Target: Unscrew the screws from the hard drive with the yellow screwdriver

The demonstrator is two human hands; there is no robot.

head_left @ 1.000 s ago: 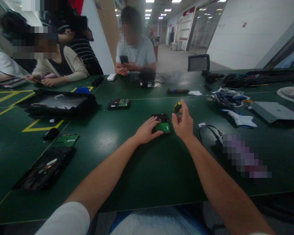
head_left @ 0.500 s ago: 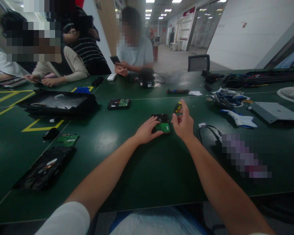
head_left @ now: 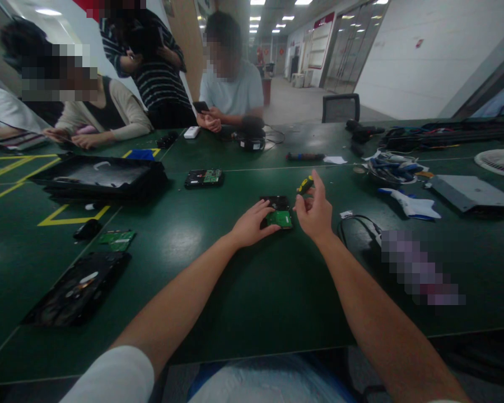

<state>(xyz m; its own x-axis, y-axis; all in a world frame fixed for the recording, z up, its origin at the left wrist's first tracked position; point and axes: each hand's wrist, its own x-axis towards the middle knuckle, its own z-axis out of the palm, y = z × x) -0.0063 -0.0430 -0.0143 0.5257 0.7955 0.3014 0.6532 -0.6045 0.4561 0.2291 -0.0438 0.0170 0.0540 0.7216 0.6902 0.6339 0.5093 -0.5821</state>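
The left hand (head_left: 252, 225) braces the left side of a small hard drive (head_left: 278, 201), which lies flat mid-counter with its green circuit board (head_left: 281, 218) upward. If that hold slackened, the drive could skid or turn on the glossy counter (head_left: 256, 302). To the right, a yellow-and-black screwdriver (head_left: 305, 184) could slip, scratching the board or jabbing the left hand, should it be pushed at a slant; its tip cannot be made out.

The left forearm (head_left: 176, 291) reaches in from the near left, palm down, fingers spread over the drive with the thumb along its near edge. The right forearm (head_left: 367, 302) comes from the near right; the right hand (head_left: 316, 208) is just right of the drive, fingers narrowed around the screwdriver handle, index finger raised.
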